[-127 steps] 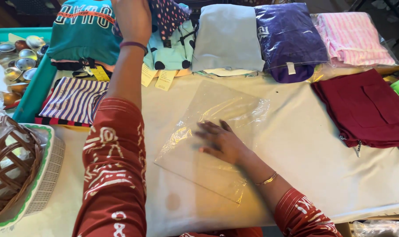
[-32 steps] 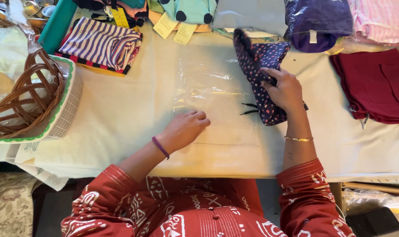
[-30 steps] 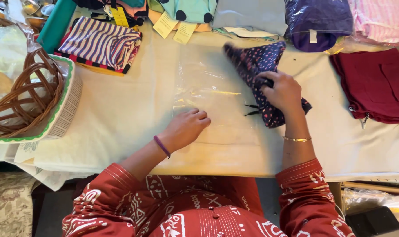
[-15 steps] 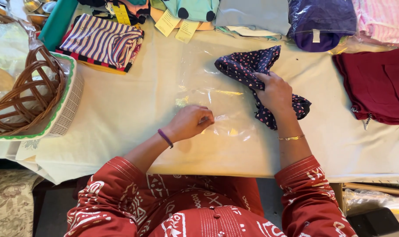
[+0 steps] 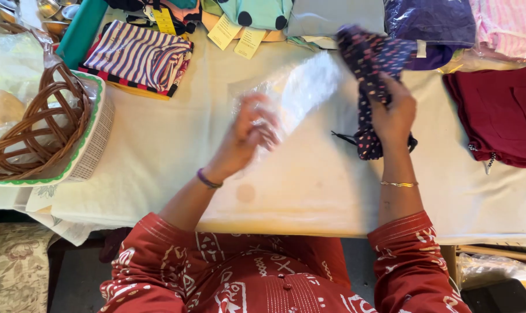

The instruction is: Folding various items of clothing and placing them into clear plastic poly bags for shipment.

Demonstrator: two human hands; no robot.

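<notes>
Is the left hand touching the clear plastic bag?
Touching. The head view shows the left hand gripping the clear plastic bag, its fingers closed on the bag's lower end.

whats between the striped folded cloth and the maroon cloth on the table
In the head view, between the striped folded cloth and the maroon cloth are the left hand lifting a clear plastic bag and the right hand gripping a dotted navy cloth.

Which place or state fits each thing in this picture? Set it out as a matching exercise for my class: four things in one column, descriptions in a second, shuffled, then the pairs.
Things:
1. clear plastic bag
2. dark dotted cloth
3. wicker basket
4. maroon garment

Descriptions:
A. lying flat at the table's right edge
B. standing at the table's left edge
C. lifted by the left hand
D. gripped by the right hand

Pairs: 1-C, 2-D, 3-B, 4-A
</notes>
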